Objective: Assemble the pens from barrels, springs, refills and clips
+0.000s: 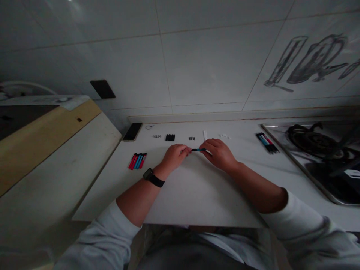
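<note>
A thin pen with a blue middle and black ends (198,149) lies level between my two hands, just above the white counter (191,195). My left hand (174,154) pinches its left end, with a black watch on that wrist. Closed round the other end, my right hand (218,153) hides that part of it. Behind the hands runs a row of small parts: tiny spring-like pieces (156,136), black cylinders (170,137), short dark pieces (191,138), thin white sticks (205,134) and little white pieces (224,136).
Red and blue pen barrels (137,161) lie at the left, and several whole pens (267,143) at the right beside a gas stove (315,150). A phone (133,132) sits back left near a clear ring (149,127). A tiled wall (197,67) closes off the back.
</note>
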A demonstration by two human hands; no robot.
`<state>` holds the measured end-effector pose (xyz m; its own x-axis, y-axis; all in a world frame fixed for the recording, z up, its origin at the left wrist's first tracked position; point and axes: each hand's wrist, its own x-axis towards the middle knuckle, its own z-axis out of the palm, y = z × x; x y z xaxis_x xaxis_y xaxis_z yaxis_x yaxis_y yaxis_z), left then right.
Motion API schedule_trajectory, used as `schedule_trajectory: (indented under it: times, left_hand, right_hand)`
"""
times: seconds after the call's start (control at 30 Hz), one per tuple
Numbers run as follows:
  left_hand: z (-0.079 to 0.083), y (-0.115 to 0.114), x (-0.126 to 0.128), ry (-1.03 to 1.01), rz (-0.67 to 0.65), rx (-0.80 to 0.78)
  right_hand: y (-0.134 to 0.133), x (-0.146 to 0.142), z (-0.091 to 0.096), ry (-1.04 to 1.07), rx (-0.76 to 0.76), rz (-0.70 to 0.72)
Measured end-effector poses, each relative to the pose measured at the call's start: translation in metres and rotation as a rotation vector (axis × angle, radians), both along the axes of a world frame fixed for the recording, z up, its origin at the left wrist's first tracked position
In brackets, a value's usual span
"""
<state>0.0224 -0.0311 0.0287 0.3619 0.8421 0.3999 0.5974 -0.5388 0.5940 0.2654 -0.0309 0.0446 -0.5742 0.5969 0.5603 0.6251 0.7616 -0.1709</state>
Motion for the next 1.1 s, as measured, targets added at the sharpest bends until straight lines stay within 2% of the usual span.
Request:
schedule_trajectory:
  times: [0.4, 0.6, 0.77, 0.93, 1.1]
  left_hand:
    - [-0.001, -0.0003, -0.0007, -0.113, 0.018, 0.039]
    - [-0.005, 0.0026, -0.0023, -0.022, 0.01, -0.019]
    - [-0.0046, 0.0021, -0.0019, -0.113, -0.012, 0.018]
    - [-0.0051, 0.003, -0.0027, -0.014, -0.028, -0.039]
    - [-0.0072, 0.0036, -0.0028, -0.124, -0.038, -0.016]
  right_hand:
    - [0.003, 0.0023, -0.0007, 0.018, -0.051, -0.018]
    - [0.0039, 0.0029, -0.0023, -0.002, -0.034, -0.015]
    - [0.0049, 0.0033, -0.0027, 0.014, -0.039, -0.023]
    - [0.0051, 0.0035, -0.0037, 0.009, -0.041, -0.017]
    - [0.005, 0.0044, -0.0028, 0.023, -0.039, -0.026]
